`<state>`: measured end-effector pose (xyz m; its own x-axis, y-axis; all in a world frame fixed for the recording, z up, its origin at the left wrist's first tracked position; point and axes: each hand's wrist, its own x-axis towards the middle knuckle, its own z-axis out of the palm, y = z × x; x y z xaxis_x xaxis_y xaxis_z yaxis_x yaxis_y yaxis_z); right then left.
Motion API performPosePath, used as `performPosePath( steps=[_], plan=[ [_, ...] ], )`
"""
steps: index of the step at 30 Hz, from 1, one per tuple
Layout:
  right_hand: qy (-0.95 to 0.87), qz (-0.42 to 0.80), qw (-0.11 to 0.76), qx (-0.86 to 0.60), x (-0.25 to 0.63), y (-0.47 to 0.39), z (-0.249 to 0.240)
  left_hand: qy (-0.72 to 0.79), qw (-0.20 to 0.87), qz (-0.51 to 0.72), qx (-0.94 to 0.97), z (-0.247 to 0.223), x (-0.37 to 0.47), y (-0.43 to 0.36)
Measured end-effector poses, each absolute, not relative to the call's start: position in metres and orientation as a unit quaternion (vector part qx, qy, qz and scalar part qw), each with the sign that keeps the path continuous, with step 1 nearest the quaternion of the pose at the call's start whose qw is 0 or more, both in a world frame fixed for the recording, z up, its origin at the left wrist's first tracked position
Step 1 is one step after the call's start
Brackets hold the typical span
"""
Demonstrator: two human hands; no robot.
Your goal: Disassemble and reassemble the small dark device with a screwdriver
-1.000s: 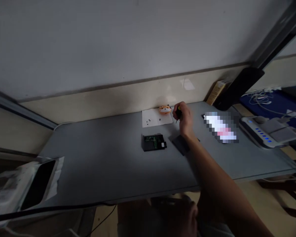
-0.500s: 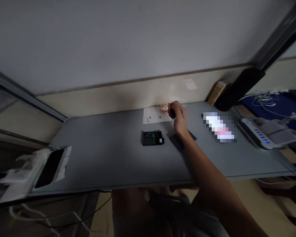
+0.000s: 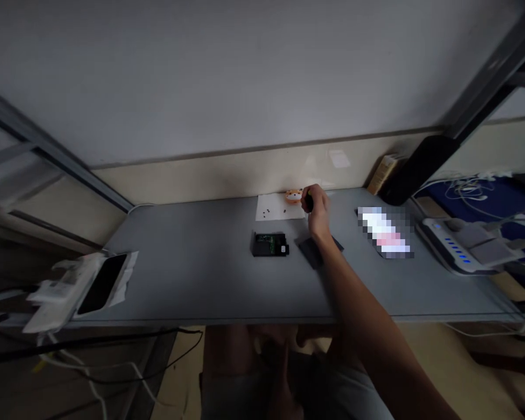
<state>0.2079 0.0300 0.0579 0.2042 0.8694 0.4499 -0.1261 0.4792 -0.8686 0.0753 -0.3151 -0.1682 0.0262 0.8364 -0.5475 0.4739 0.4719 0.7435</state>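
Note:
My right hand (image 3: 317, 205) is closed round a small screwdriver (image 3: 308, 200) with a black and yellow handle, mostly hidden by the fingers. It hovers at the right end of a white paper sheet (image 3: 273, 209) with several tiny dark screws on it. Beside the hand, at the back of the sheet, sits an orange and white animal-faced object (image 3: 293, 196). Nearer to me lies an open black device (image 3: 270, 245) with a green circuit board showing. A dark flat panel (image 3: 310, 253) is partly under my right forearm. No left hand can be made out above the desk.
A lit phone with a blurred screen (image 3: 385, 232) lies to the right, beside a white power strip (image 3: 457, 248) with plugs. A black cylinder (image 3: 420, 170) and a yellowish box (image 3: 382, 174) lean at the back. Another phone (image 3: 102, 284) lies at the left edge.
The whole view has shifted slightly as my head moved. My right hand stays by the paper's right end, still closed on the screwdriver; the device lies in place.

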Motion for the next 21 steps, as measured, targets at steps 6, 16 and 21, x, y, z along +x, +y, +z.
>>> performPosePath(
  steps=[6,16,21],
  plan=[
    [-0.504,0.36,0.7,-0.355,0.21,0.029,0.062,0.68,0.433,0.121,0.579,-0.181,0.078,-0.325],
    [-0.478,0.376,0.71,-0.355,0.208,0.03,0.06,0.595,0.148,0.123,0.781,-0.116,0.007,-0.267],
    [-0.496,0.355,0.708,-0.356,0.208,0.025,0.066,0.615,0.223,0.119,0.747,-0.1,-0.017,-0.215]
  ],
)
